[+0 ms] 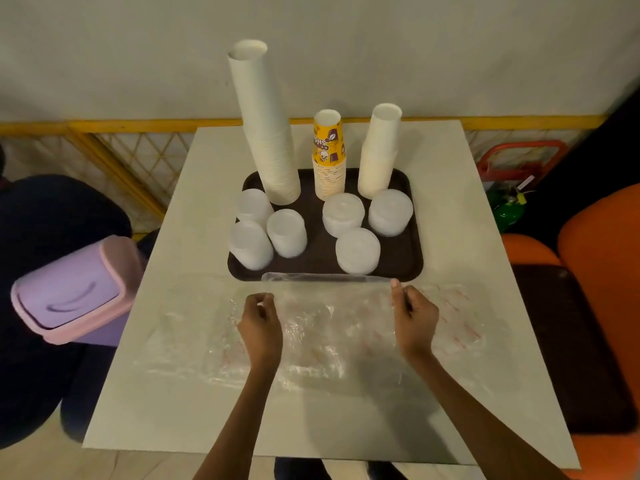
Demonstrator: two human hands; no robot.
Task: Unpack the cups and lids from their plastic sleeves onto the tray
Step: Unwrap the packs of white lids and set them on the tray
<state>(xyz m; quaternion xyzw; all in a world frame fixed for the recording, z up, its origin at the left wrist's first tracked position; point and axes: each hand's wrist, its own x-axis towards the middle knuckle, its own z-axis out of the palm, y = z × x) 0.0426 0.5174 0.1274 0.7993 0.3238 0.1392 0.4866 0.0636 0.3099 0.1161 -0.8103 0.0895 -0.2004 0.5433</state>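
Pale table, crinkled clear plastic sleeve, left hand and right hand, grip pinching its edge

Three cup stacks, six lid stacks, one tray, one bin.

Tray on table: cup stacks behind, lid stacks in front. Plastic sleeves before tray. Bin left of table.
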